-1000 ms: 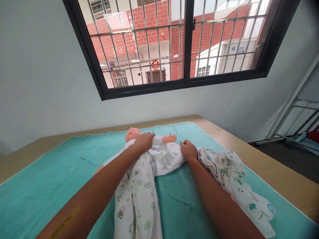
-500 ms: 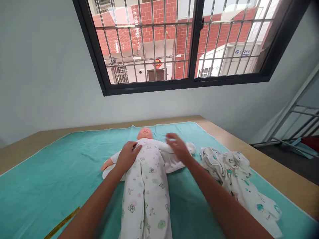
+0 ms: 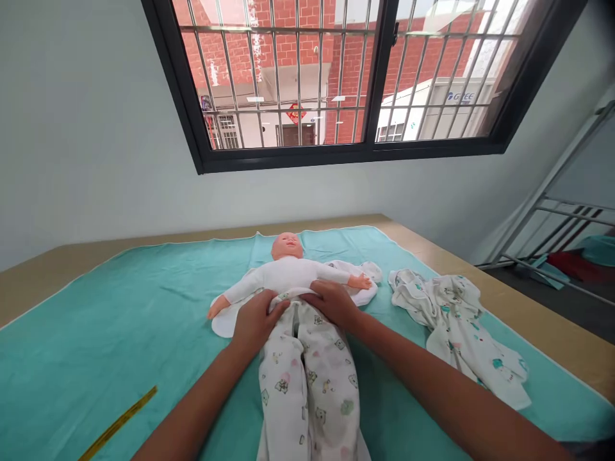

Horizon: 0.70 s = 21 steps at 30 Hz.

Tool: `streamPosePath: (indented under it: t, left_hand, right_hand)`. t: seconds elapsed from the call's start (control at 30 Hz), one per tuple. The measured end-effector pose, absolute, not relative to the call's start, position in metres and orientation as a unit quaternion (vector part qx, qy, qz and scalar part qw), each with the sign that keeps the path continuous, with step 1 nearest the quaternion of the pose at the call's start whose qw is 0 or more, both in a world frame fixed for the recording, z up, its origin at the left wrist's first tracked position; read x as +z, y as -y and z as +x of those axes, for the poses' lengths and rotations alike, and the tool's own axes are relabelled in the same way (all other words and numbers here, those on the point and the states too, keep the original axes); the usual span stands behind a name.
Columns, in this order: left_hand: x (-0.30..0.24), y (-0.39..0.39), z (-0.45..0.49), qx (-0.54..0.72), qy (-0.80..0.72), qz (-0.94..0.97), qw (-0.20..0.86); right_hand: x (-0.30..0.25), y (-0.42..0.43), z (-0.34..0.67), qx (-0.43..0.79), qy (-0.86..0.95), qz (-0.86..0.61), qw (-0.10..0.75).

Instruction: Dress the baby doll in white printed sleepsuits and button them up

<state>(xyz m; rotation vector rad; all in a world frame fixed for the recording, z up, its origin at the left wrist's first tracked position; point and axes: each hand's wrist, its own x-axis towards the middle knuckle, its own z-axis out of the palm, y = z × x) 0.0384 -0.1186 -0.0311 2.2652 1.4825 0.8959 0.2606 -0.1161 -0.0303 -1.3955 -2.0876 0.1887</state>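
A baby doll (image 3: pixel 287 246) lies on its back in the head view, its arms out to the sides, in a white long-sleeved top (image 3: pixel 288 274). Over its lower body spread white printed baby pants (image 3: pixel 331 384) with small animal figures; whether the doll's legs are inside them I cannot tell. My left hand (image 3: pixel 259 320) pinches the left side of the waistband. At the right side of the waistband, my right hand (image 3: pixel 334 302) has its fingers closed on the cloth. Part of a white garment (image 3: pixel 223 320) shows beneath the doll's arms.
A teal sheet (image 3: pixel 158 307) covers most of the wooden tabletop (image 3: pixel 418 246). Crumpled printed baby clothes (image 3: pixel 461 326) lie at the right. A yellow measuring strip (image 3: pixel 118 422) is at the lower left. Behind stand a wall and a barred window (image 3: pixel 288 158); a metal frame (image 3: pixel 523 224) is at far right.
The pants' top edge has moved from the doll's upper chest to its waist, uncovering the white top. My right hand has come from beside the doll's arm onto the waistband.
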Motion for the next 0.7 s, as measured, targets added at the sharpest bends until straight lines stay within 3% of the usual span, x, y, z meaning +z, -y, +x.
streamPosePath:
  t: [0.2,0.33,0.47,0.7]
  left_hand:
    - [-0.034,0.158,0.006,0.26,-0.432,0.816,0.283]
    - [-0.041,0.173,0.012,0.227,-0.514,0.776,0.285]
    - [-0.042,0.186,0.019,0.208,-0.536,0.78,0.246]
    - [-0.029,0.222,-0.005,0.231,-0.444,0.783,0.37]
  right_hand:
    - [-0.027,0.156,0.295,0.27,0.808,-0.473,0.223]
    - [-0.04,0.183,0.292,0.205,0.798,-0.526,0.21]
    - [-0.045,0.192,0.279,0.138,0.851,-0.473,0.183]
    - [-0.026,0.226,0.29,0.326,0.821,-0.421,0.207]
